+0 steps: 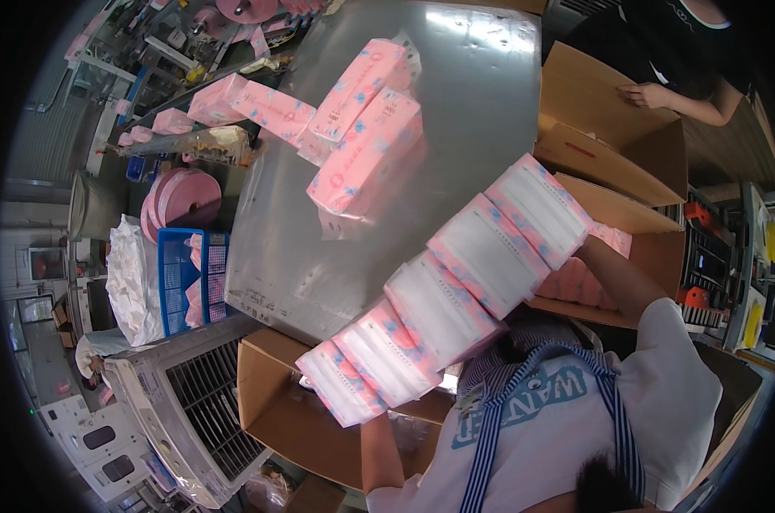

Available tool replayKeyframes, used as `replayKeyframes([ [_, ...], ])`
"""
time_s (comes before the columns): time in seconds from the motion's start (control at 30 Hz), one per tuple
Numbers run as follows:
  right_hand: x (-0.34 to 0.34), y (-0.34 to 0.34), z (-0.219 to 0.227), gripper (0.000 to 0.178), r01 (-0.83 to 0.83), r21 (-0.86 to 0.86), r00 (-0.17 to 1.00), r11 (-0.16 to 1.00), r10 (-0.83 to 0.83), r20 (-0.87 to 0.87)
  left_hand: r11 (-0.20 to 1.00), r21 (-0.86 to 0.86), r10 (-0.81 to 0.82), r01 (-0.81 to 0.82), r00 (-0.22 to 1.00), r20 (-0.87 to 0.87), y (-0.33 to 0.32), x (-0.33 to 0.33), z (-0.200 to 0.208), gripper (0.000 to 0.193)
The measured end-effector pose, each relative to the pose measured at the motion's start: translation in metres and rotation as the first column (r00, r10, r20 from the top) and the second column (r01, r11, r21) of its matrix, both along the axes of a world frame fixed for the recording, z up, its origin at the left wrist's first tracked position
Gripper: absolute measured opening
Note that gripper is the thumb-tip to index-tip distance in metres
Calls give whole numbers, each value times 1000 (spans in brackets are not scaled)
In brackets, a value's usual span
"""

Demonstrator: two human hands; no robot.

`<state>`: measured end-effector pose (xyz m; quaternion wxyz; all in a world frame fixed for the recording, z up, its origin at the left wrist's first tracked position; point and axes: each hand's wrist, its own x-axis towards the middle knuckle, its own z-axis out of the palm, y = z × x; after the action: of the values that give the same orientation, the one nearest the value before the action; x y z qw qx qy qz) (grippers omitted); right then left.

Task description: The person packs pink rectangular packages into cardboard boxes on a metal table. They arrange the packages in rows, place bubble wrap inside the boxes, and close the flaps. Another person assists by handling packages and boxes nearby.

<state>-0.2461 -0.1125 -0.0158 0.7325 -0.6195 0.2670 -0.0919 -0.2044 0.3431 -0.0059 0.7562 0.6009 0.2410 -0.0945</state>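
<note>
A long row of several pink-and-white tissue packs (443, 312) stretches diagonally over the table's near edge, their pale sides facing up. My left hand (377, 425) supports the lower left end, its fingers hidden beneath the packs. At the upper right end my right hand (589, 246) holds the row, mostly covered by the last pack. Between them the packs stay pressed together in line. On the metal table (276, 256) ahead lie two long pink wrapped tissue bundles (366, 158), side by side, with loose clear film at their ends.
An open carton (272, 419) lies below the row's left end. At right, another carton (653, 248) contains pink packs; behind it a person's hand (648, 95) touches a further carton (576, 81). Left are a blue basket (174, 282), pink film rolls (186, 201) and a pack-feeding machine (174, 64).
</note>
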Motion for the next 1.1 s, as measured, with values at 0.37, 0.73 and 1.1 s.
replayKeyframes([
  [0.37,-108,-45,43,49,171,172,976,970,-190,102,969,-14,-246,247,969,37,-30,1,21,49],
  [0.73,-406,-107,40,48,653,389,710,649,-704,-19,220,-303,-971,927,237,19,-292,34,-77,49],
  [1.1,-380,-96,36,46,388,-841,653,376,-757,-37,405,23,-914,914,405,-9,-348,-42,-56,60],
])
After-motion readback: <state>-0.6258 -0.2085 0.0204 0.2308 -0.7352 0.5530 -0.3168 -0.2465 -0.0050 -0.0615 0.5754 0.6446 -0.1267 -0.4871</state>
